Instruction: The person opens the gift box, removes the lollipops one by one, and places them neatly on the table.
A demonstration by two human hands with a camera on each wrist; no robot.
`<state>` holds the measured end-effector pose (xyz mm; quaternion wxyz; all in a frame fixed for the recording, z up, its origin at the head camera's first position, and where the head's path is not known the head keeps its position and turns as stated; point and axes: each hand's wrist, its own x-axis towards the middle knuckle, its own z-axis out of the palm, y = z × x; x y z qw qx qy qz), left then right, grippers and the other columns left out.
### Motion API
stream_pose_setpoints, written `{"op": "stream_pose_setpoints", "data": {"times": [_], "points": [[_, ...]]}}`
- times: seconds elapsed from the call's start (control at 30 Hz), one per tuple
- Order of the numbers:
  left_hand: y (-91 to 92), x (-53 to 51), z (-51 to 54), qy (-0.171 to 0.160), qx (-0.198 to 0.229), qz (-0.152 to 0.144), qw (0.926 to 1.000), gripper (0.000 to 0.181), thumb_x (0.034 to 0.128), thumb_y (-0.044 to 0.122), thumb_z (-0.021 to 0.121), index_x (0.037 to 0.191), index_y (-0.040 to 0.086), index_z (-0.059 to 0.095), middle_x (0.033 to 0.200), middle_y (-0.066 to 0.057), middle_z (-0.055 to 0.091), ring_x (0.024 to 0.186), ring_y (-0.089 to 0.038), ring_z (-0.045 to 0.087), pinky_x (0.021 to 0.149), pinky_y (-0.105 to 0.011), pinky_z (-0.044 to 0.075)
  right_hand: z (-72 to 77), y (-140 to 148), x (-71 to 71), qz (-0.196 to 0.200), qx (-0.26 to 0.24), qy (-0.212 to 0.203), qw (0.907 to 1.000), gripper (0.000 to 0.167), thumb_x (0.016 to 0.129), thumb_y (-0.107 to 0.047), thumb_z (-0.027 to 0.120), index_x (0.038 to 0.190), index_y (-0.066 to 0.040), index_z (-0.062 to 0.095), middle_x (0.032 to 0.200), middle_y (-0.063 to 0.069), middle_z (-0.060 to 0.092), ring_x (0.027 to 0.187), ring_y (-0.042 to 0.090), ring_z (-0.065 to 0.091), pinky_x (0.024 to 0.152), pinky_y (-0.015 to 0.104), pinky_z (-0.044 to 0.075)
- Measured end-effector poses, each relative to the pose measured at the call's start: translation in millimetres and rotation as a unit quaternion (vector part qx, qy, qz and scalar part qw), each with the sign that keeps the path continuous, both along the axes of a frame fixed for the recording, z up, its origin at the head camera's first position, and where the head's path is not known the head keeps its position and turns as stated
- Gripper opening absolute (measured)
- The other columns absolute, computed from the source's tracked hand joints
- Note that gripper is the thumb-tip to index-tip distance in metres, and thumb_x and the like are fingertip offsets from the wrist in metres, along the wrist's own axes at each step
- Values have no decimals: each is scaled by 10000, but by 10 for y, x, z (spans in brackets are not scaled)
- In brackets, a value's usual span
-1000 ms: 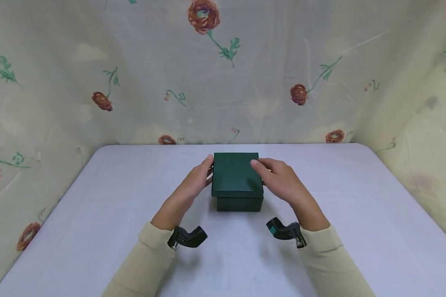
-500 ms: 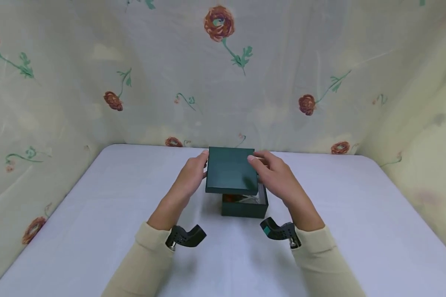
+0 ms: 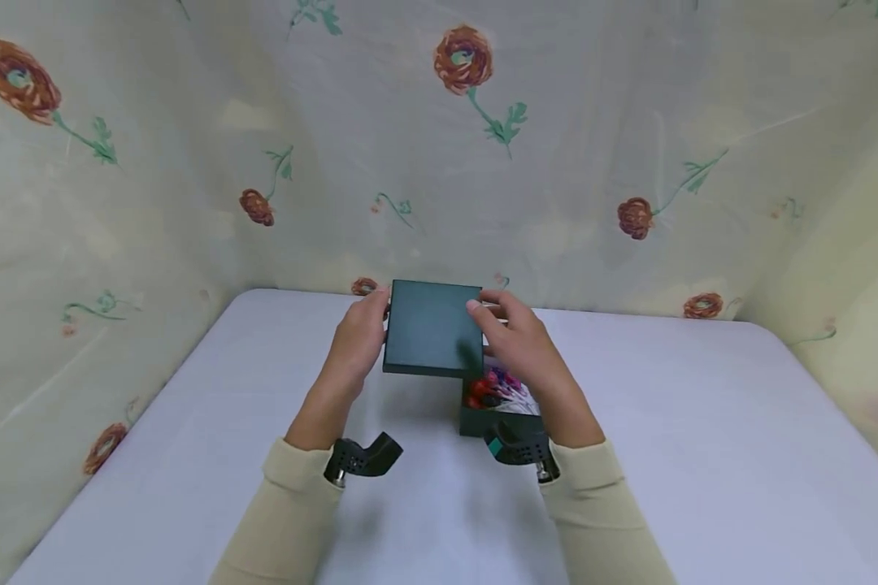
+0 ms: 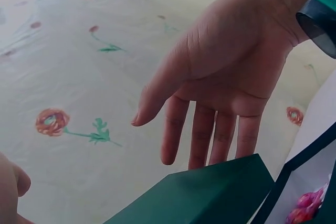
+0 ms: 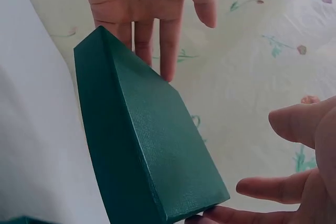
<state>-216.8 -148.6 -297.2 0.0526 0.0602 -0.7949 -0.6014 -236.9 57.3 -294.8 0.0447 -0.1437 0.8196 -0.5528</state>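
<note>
Just above the centre of the head view, the dark green lid (image 3: 434, 325) is held up between the left hand (image 3: 357, 333) and the right hand (image 3: 515, 337) — fingers fairly straight against its sides, thumbs spread clear of it in the wrist views. Lower right of it, the green box (image 3: 475, 422) sits on the white desk (image 3: 702, 439) — red, purple and white items (image 3: 508, 398) showing inside.
</note>
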Motion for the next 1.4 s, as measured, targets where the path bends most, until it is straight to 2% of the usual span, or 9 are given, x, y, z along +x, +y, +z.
{"op": "stream_pose_setpoints", "data": {"times": [0.2,0.33,0.47,0.67,0.8,0.93,1.1,1.27,1.4], "points": [[-56,-4,-34,62,-361,249,9990,589,1026,488,251,1466,123,394,1496,-118,367,1370,-301,331,1099,-536,292,-70,-98,-30,-22,5,161,9999,596,983,-456,485,1466,-125,371,1417,146,450,1255,316,488,934,482,493],[-101,-29,-41,263,-704,366,9965,541,1033,457,243,1339,107,519,1471,-131,398,1339,-309,354,1076,-539,299,-118,-178,-35,-114,207,272,9993,616,974,-464,499,1486,-156,346,1424,138,448,1276,320,480,963,502,470],[-134,-56,-49,423,-954,403,9937,527,1038,443,241,1262,91,561,1423,-142,445,1268,-306,412,1020,-533,341,-156,-231,-38,-153,300,359,9988,650,972,-459,508,1509,-155,306,1415,140,451,1277,327,478,970,518,460],[-156,-59,-48,459,-1144,463,9913,535,1042,432,229,1304,89,545,1385,-172,457,1243,-322,419,1011,-541,336,-176,-272,-18,-22,183,312,9993,687,973,-442,519,1530,-140,255,1396,139,453,1247,303,507,915,459,512],[-143,-44,-59,424,-1199,468,9908,560,1040,433,234,1452,111,434,1476,-158,389,1339,-314,361,1074,-543,295,-179,-293,-1,-75,211,259,9994,683,975,-420,528,1529,-124,257,1369,144,473,1190,290,555,893,441,526],[-127,-45,-71,371,-1351,511,9888,557,1041,425,241,1511,142,339,1507,-161,341,1368,-323,323,1096,-560,267,-185,-331,12,-140,298,192,9993,679,973,-412,532,1524,-116,268,1351,149,487,1136,279,587,879,430,535],[-117,-54,-81,446,-1486,604,9860,552,1043,413,258,1503,123,352,1450,-206,373,1313,-348,362,1058,-583,301,-210,-368,15,-226,327,127,9991,689,971,-419,532,1527,-116,259,1345,147,489,1114,270,593,880,433,535],[-107,-68,-133,558,-1426,777,9851,526,1041,392,290,1476,120,407,1410,-215,410,1284,-363,387,1021,-590,332,-242,-372,9,-287,315,43,9991,684,968,-427,531,1526,-133,268,1338,138,499,1088,265,604,886,440,530],[-113,-83,-173,659,-1400,950,9834,498,1036,375,315,1440,123,460,1292,-197,499,1161,-346,461,951,-560,379,-271,-377,7,-318,304,36,9990,663,966,-427,530,1515,-139,296,1342,131,509,1132,269,584,894,456,522]]}}
